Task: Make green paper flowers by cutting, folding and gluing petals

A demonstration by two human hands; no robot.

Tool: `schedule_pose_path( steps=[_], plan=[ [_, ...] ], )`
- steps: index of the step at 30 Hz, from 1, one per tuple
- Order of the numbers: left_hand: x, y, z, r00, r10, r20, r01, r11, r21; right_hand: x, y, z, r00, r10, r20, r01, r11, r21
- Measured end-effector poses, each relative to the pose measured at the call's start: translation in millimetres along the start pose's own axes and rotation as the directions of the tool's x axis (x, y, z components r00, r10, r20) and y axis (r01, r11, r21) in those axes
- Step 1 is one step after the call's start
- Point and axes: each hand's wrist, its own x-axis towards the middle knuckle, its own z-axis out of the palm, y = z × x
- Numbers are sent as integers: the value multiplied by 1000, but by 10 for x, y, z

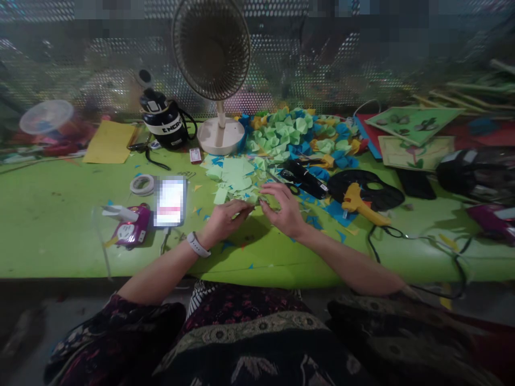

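Near the middle of the table, my left hand [228, 219] is closed, its thumb and fingers pinching a small piece of light green paper [253, 199]. My right hand [285, 212] faces it from the other side, thumb and forefinger apart close to the same piece; whether the thumb touches it is too blurred to tell. Just beyond the fingers lies a stack of light green paper pieces [235, 172]. A pair of black-handled scissors [293, 188] rests past my right hand, partly hidden by it. A black stapler [304, 179] lies beside the scissors.
Behind are a pile of folded paper pieces [287, 131], a fan [220, 142] and a black jug [164, 126]. To the left lie a lit phone [169, 201], a tape roll [142, 185] and a purple device [132, 228]. A yellow glue gun [362, 206] with its cord sits right.
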Motion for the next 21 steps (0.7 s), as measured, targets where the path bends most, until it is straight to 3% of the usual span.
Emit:
schedule_pose_path(
  steps=[7,14,21],
  plan=[
    [-16,-6,6,1000,13,25,-14,999,41,6,5,6,999,-36,-14,36,999,7],
    [12,-42,-4,995,-100,-26,99,994,-34,16,-38,-66,998,-59,1,59,993,101],
    [14,-82,7,986,-116,-116,109,992,-65,36,-10,-71,990,108,-95,-97,989,108]
  ],
)
